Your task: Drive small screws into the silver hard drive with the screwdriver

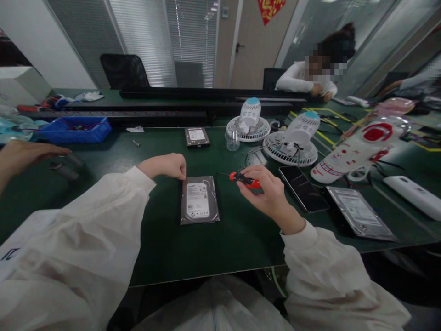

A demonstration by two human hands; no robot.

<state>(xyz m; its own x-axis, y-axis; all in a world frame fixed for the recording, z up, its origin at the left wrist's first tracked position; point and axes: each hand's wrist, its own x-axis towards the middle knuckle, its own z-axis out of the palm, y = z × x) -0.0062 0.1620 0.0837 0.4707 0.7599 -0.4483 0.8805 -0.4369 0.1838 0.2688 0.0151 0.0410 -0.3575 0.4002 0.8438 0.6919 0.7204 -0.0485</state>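
A hard drive (200, 200) lies label-up on the green table (165, 248) in front of me. My left hand (167, 165) is curled, its fingertips at the drive's far left corner; whether it pinches something small I cannot tell. To the right of the drive, my right hand (267, 190) grips a red-and-black screwdriver (245, 179), with the tip pointing left above the table and clear of the drive.
A second hard drive (196, 136) lies farther back, a third (360, 213) at the right beside a black phone (303, 188). Two small white fans (289, 142), a clear cup (232, 140) and a blue bin (76, 129) stand behind. Another person's hand (24, 154) rests at left; a person sits across.
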